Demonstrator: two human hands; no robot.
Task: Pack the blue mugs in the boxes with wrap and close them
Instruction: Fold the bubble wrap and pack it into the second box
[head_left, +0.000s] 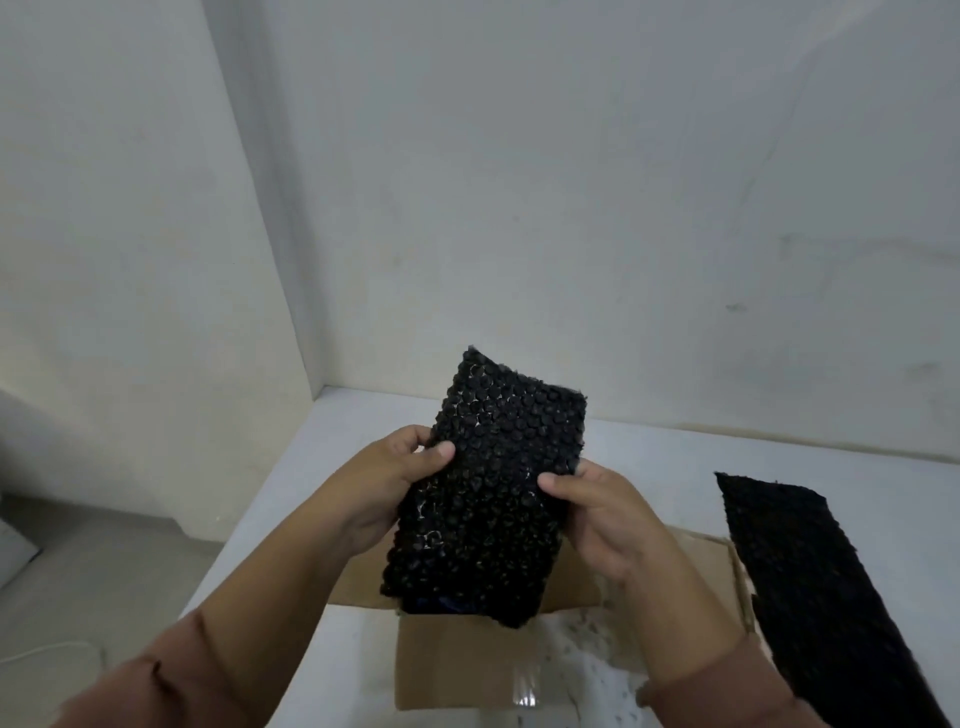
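I hold a bundle of black bubble wrap (493, 493) upright in front of me, above an open cardboard box (457, 670). My left hand (395, 478) grips its left edge, thumb on the front. My right hand (597, 514) grips its right edge in the same way. A sliver of dark blue (441, 604) shows at the bundle's bottom opening; I cannot tell whether it is a mug. White padding (587, 670) lies inside the box.
A second strip of black bubble wrap (815, 587) lies flat on the white table (649, 452) to the right of the box. Pale walls meet in a corner behind the table. The floor drops away on the left, with a white cable on it.
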